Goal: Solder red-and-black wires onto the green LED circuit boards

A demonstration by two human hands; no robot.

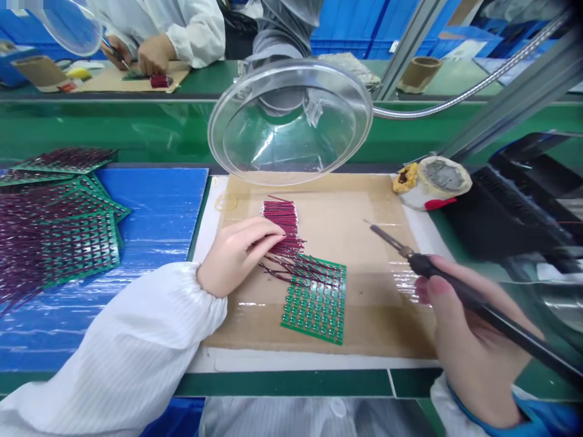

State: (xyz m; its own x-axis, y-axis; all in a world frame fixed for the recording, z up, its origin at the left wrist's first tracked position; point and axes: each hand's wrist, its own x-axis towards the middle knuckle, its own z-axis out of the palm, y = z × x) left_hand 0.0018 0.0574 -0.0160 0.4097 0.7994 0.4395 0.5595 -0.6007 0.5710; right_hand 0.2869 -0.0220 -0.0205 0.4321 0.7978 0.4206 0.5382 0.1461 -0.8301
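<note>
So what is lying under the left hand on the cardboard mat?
A bundle of red wires lies under the left hand, fanning out onto the green circuit board. The palm covers their left ends and the cardboard mat beneath.

Stacked circuit boards (pixel 68 243) lie left; a clear hood (pixel 291 121) hangs above.

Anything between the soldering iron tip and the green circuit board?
Head view: only bare brown cardboard mat lies between the soldering iron tip and the green circuit board. The red wires sit further left, under the left hand.
</note>
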